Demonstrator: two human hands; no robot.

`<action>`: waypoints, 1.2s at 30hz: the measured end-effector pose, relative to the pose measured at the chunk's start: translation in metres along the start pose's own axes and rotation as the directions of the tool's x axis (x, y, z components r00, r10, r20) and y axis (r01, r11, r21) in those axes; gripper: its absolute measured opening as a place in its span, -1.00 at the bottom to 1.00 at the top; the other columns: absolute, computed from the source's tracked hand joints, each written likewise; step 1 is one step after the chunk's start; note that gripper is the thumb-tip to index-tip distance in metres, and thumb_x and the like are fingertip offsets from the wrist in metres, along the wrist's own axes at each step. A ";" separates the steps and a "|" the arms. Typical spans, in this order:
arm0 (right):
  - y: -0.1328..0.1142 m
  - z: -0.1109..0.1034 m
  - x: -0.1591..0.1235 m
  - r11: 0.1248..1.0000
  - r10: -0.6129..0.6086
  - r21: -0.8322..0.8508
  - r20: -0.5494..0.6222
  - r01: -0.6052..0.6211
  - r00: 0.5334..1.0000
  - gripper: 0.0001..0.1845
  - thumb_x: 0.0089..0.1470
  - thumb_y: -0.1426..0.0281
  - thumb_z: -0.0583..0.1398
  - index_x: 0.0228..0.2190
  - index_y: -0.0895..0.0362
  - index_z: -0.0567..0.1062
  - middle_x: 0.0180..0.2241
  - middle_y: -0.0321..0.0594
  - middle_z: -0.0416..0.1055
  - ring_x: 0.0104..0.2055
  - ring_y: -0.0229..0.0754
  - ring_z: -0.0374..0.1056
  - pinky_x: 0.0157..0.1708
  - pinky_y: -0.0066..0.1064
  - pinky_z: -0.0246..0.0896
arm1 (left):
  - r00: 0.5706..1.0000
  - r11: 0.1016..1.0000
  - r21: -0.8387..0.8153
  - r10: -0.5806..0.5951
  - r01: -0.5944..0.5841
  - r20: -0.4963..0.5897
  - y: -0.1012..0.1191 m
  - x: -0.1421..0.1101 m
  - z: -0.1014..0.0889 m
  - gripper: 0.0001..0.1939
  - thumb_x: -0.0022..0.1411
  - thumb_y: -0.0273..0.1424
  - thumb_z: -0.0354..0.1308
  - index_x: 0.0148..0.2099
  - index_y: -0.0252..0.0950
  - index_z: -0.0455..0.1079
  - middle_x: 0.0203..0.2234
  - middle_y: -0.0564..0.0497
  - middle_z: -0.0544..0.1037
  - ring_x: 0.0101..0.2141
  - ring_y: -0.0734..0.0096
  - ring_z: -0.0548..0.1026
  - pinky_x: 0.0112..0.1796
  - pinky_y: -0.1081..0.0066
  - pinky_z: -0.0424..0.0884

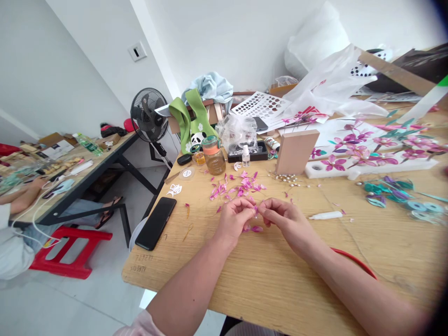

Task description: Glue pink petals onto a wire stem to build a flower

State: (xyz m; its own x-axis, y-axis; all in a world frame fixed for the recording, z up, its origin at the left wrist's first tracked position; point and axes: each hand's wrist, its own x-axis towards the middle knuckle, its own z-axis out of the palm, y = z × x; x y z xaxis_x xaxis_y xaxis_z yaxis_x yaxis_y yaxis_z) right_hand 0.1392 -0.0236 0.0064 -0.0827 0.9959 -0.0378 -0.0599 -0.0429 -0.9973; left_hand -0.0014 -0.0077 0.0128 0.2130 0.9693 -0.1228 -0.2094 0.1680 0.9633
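Note:
Both hands meet over the middle of the wooden table. My left hand pinches a small pink-purple petal between thumb and fingers. Closed in a pinch on the right side of that same petal is my right hand; its fingers partly hide it. Just below the fingertips lie a few loose pink petals. Behind the hands spreads a heap of magenta petals, some with thin wire stems. Right of my right hand rests a white pen-like tube.
A black phone lies at the left edge. Farther back stand a drink bottle, a small spray bottle and a brown block. Finished pink flowers rest on white foam at right, near ribbon rolls. Another person's arm is at the left table.

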 end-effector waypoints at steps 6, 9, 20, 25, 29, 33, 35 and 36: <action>-0.003 0.001 0.000 1.000 0.017 0.019 -0.013 -0.017 1.000 -0.74 -0.10 0.20 0.24 -0.54 0.15 0.42 -0.60 -0.30 0.29 -0.53 -0.26 0.16 -0.50 -0.41 0.07 | 1.000 1.000 0.000 -0.019 0.019 -0.002 -0.002 0.001 -0.001 -0.89 -0.11 -0.43 0.20 -0.51 -0.34 0.32 -0.44 0.08 0.43 -0.69 0.74 0.19 -0.72 0.59 0.07; -0.004 0.002 0.000 0.999 0.030 0.015 -0.028 -0.029 0.999 -0.78 -0.16 0.24 0.25 -0.55 0.15 0.42 -0.56 -0.29 0.32 -0.52 -0.27 0.16 -0.51 -0.42 0.06 | 1.000 1.000 -0.018 -0.011 0.012 0.012 -0.004 0.002 -0.001 -0.90 -0.09 -0.45 0.21 -0.50 -0.35 0.33 -0.46 0.10 0.41 -0.70 0.74 0.19 -0.72 0.59 0.07; -0.003 0.003 0.000 0.998 0.053 0.029 -0.031 -0.053 0.998 -0.77 -0.19 0.23 0.26 -0.55 0.15 0.44 -0.57 -0.27 0.36 -0.53 -0.26 0.21 -0.52 -0.43 0.10 | 0.999 0.998 -0.021 -0.052 0.052 -0.005 -0.004 0.002 0.000 -0.87 -0.12 -0.41 0.23 -0.49 -0.33 0.33 -0.59 0.14 0.37 -0.72 0.72 0.15 -0.73 0.58 0.05; -0.003 0.004 0.000 0.997 0.044 0.059 0.003 -0.044 0.999 -0.77 -0.17 0.23 0.27 -0.56 0.15 0.44 -0.56 -0.28 0.37 -0.52 -0.26 0.23 -0.51 -0.43 0.12 | 0.998 0.997 -0.045 -0.069 0.069 -0.008 -0.003 0.001 0.001 -0.86 -0.13 -0.41 0.24 -0.49 -0.32 0.34 -0.57 0.14 0.38 -0.70 0.71 0.17 -0.73 0.59 0.04; -0.002 0.003 -0.001 0.998 0.040 0.058 -0.006 -0.040 0.999 -0.79 -0.17 0.26 0.26 -0.56 0.14 0.42 -0.55 -0.29 0.35 -0.51 -0.27 0.21 -0.51 -0.43 0.12 | 0.997 0.996 -0.049 -0.081 0.080 -0.008 -0.002 0.001 0.000 -0.88 -0.12 -0.41 0.23 -0.48 -0.32 0.34 -0.63 0.14 0.34 -0.70 0.68 0.16 -0.72 0.58 0.04; -0.004 0.003 -0.002 0.997 0.045 0.062 0.001 -0.045 0.999 -0.82 -0.17 0.29 0.26 -0.56 0.14 0.41 -0.54 -0.29 0.34 -0.51 -0.27 0.21 -0.52 -0.43 0.14 | 0.996 0.995 -0.049 -0.086 0.085 -0.017 -0.002 0.001 -0.001 -0.91 -0.10 -0.43 0.19 -0.48 -0.32 0.35 -0.66 0.13 0.32 -0.69 0.65 0.18 -0.72 0.57 0.03; -0.005 0.004 -0.001 0.997 0.045 0.061 0.000 -0.045 0.999 -0.82 -0.18 0.29 0.26 -0.57 0.13 0.40 -0.55 -0.29 0.34 -0.51 -0.26 0.21 -0.52 -0.42 0.13 | 0.995 0.994 -0.052 -0.094 0.093 -0.021 -0.002 0.001 -0.001 -0.92 -0.10 -0.43 0.19 -0.48 -0.32 0.37 -0.66 0.12 0.32 -0.69 0.65 0.19 -0.72 0.57 0.03; -0.005 0.004 -0.001 0.998 0.041 0.055 -0.002 -0.041 0.999 -0.82 -0.19 0.29 0.26 -0.57 0.13 0.40 -0.55 -0.29 0.34 -0.51 -0.26 0.21 -0.52 -0.42 0.13 | 0.995 0.994 -0.054 -0.099 0.097 -0.023 -0.002 0.001 -0.001 -0.91 -0.10 -0.43 0.19 -0.47 -0.33 0.37 -0.66 0.12 0.32 -0.68 0.64 0.20 -0.72 0.58 0.04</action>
State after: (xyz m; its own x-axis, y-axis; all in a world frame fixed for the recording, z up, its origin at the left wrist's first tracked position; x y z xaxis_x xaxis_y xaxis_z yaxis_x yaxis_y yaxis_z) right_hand 0.1359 -0.0249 0.0118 -0.0833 0.9934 -0.0790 -0.1106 -0.0880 -0.9900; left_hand -0.0014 -0.0070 0.0109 0.2104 0.9519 -0.2227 -0.2392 0.2710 0.9324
